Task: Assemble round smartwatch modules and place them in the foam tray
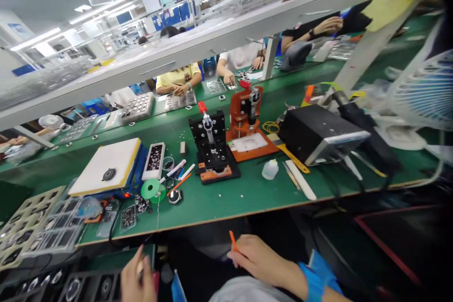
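My right hand [258, 259], with a blue band at the wrist, is closed around an orange stick [232, 239] below the table's front edge. Lower left, my left hand [138, 276] is blurred and curled beside a dark tray of round parts [85, 288]; a small thing between its fingers is too smeared to name. On the green table [212, 207] stand a black clamp press [212, 146] with a red-tipped lever and an orange press [247, 122]. A round watch-like part [174, 196] lies near a green spool [151, 189].
A white pad [106, 165] bears a round dark part. Around the table are a small bottle [270, 170], a yellow brush [293, 156], a black box [314, 132], a fan [424, 89] and plastic trays [53, 226]. Other people's hands work beyond the shelf.
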Motion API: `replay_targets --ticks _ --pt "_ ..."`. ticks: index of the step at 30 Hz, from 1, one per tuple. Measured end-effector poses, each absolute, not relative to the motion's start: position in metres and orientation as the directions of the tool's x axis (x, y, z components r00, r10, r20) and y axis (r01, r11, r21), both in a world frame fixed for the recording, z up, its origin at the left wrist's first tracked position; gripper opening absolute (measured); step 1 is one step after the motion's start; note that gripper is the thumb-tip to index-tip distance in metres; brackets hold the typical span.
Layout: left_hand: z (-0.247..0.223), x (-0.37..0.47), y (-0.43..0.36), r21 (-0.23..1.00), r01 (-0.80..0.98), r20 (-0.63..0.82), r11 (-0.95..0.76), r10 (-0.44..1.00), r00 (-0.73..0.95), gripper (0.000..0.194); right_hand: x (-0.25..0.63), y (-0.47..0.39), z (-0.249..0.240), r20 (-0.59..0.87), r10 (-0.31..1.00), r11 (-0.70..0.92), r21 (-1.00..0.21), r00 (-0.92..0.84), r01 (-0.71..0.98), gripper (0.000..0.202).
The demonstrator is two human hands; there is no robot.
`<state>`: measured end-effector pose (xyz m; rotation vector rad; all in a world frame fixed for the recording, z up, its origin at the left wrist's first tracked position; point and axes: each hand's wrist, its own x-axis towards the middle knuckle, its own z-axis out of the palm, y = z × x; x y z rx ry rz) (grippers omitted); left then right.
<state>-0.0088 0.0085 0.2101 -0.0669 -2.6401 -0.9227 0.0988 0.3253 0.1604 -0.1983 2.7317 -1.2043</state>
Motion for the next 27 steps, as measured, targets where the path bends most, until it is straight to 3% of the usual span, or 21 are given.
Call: replay_targets --ticks 2,5,7,10,13,18,22,27 --pt "0.215 -0.02 0.053 0.545 0.412 0.371 0.73 0.23 -0.9 0.044 0.111 0.341 0.19 0.105 -0.1 0.698 -0.701 -0.989 -0.146 0.051" --pt "0.226 -0.04 0.121 0.426 0.606 0.293 0.672 0.532 -0.795 0.04 0.109 0.371 0.223 0.358 0.002 0.827 -0.525 -0.934 -0.199 0.05" --pt "0.231 -0.052 0.152 0.373 0.641 0.256 0.671 0.59 -0.766 0.041 0.097 0.391 0.235 0.458 0.005 0.914 -0.363 -0.889 -0.181 0.046" --pt "0.231 -0.061 0.166 0.385 0.639 0.222 0.666 0.605 -0.765 0.059 0.078 0.417 0.239 0.51 -0.025 0.981 -0.154 -0.86 -0.12 0.044" --pt "0.228 -0.066 0.159 0.468 0.62 0.195 0.63 0.61 -0.768 0.066 0.063 0.436 0.228 0.479 -0.07 0.99 -0.073 -0.875 -0.119 0.042" --pt "0.224 -0.073 0.15 0.623 0.557 0.178 0.55 0.593 -0.785 0.059 0.055 0.451 0.21 0.412 -0.069 0.989 -0.094 -0.909 -0.118 0.035" --pt "0.223 -0.08 0.151 0.663 0.542 0.188 0.516 0.586 -0.788 0.057 0.054 0.446 0.211 0.423 -0.057 0.984 -0.131 -0.904 -0.123 0.03" --pt "0.217 -0.082 0.15 0.666 0.569 0.3 0.483 0.524 -0.797 0.046 0.038 0.414 0.226 0.323 -0.034 0.889 -0.423 -0.946 -0.177 0.031"
